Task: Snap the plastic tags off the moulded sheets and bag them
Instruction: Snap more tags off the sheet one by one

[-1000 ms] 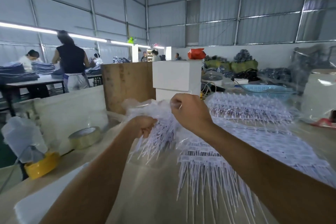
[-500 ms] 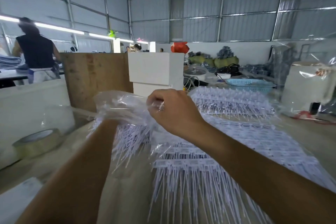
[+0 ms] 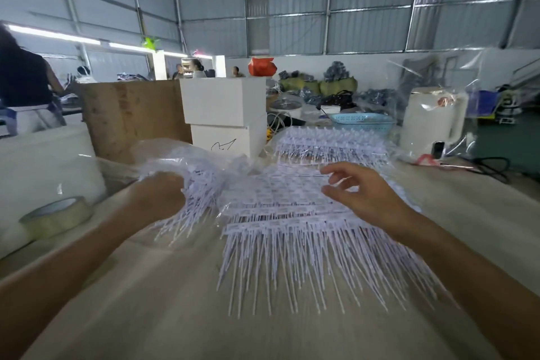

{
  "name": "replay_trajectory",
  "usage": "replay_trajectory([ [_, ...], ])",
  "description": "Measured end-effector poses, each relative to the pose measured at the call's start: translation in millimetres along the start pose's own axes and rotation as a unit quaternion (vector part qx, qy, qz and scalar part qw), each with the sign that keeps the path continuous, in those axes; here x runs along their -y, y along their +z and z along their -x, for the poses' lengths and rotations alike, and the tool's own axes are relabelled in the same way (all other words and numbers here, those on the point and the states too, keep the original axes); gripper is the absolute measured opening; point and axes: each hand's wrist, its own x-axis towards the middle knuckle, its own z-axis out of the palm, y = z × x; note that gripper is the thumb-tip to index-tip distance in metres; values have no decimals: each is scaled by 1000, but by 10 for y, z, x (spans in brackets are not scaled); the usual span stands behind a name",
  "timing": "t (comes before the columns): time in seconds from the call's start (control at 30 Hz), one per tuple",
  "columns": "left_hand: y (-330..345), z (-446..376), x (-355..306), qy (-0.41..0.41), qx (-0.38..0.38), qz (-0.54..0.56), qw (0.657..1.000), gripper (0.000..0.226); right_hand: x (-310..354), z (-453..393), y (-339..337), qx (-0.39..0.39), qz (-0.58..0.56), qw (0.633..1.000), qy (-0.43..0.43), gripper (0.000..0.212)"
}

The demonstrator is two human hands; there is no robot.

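Note:
My left hand point(image 3: 159, 199) grips a bundle of white plastic tags point(image 3: 193, 202) together with a clear plastic bag point(image 3: 175, 155), held above the table at centre left. My right hand point(image 3: 365, 196) hovers with its fingers spread and relaxed over a stack of white moulded tag sheets point(image 3: 292, 213) that lies on the table, long thin stems fanning toward me. A second pile of sheets point(image 3: 330, 140) lies further back.
A tape roll point(image 3: 58, 215) lies at the left. White boxes point(image 3: 225, 114) and a brown board point(image 3: 131, 114) stand behind the bag. A blue basket point(image 3: 362, 121) and a white kettle in plastic wrap point(image 3: 429, 123) are at the back right. People work at the far left.
My right hand has let go of the bag's mouth and moved right, over the sheet stack. The left hand still holds the bundle and bag, now lower.

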Motion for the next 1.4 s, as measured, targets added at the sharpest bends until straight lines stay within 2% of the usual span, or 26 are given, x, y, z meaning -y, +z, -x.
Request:
replay_trajectory([
  [0.1,-154,224,-25,39,-81,-57,994,25,-351,162,-445,-100,-66,989,88,13],
  [0.17,-333,374,-108,76,-129,-58,987,27,-556,258,-689,-175,-101,970,137,7],
  [0.27,-635,554,-370,154,-248,12,956,31,-791,306,-943,-245,-107,947,180,19],
  [0.33,-754,628,-690,207,-290,79,931,27,-914,321,-998,-262,-94,943,185,15],
  [0.43,-592,573,-1323,252,-270,89,925,24,-1127,408,-881,-241,-25,952,187,15],
  [0.5,-243,395,-1724,266,-182,52,945,22,-1236,503,-755,-186,30,962,196,21],
  [0.57,166,194,-1966,275,-61,50,958,40,-1328,560,-693,-156,50,968,190,26],
  [0.63,548,17,-2000,276,-16,52,960,61,-1406,564,-702,-164,55,968,183,28],
  [0.8,970,-223,-1864,295,-62,131,945,65,-1481,496,-710,-181,21,963,198,24],
  [0.87,929,-240,-1870,314,-74,177,930,54,-1506,455,-726,-185,5,961,207,23],
  [0.93,908,-253,-1885,341,-92,260,899,32,-1533,413,-776,-194,-4,958,211,22],
  [1.0,935,-266,-1889,354,-120,297,879,15,-1519,379,-842,-204,-38,956,210,19],
  [1.1,979,-274,-1900,349,-161,296,874,12,-1482,309,-898,-213,-51,955,201,10],
  [1.27,1007,-299,-1963,261,-225,352,870,18,-1518,232,-917,-184,-17,954,236,17],
  [1.4,977,-287,-1971,139,-218,484,836,30,-1560,231,-942,-193,-37,948,251,21],
])
